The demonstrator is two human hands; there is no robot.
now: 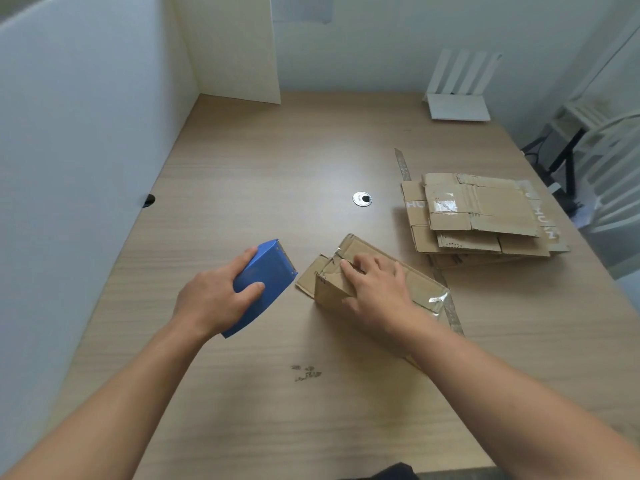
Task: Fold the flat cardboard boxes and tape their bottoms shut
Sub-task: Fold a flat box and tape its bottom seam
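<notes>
While our left hand (214, 299) is gripping the blue tape dispenser (266, 278) and our right hand (377, 289) lies flat, pressing down the folded box (420, 282) just at its 3 o'clock, with the flat boxes (485, 209) stacked at 2 o'clock, easing off too soon probably lets it pop back open.

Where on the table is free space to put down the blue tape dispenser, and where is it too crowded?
Bare table lies between the white partition and the metal grommet, and far back left of the white router. Crowded: the right side, with the stack of flat boxes and the folded box under the right hand.
</notes>
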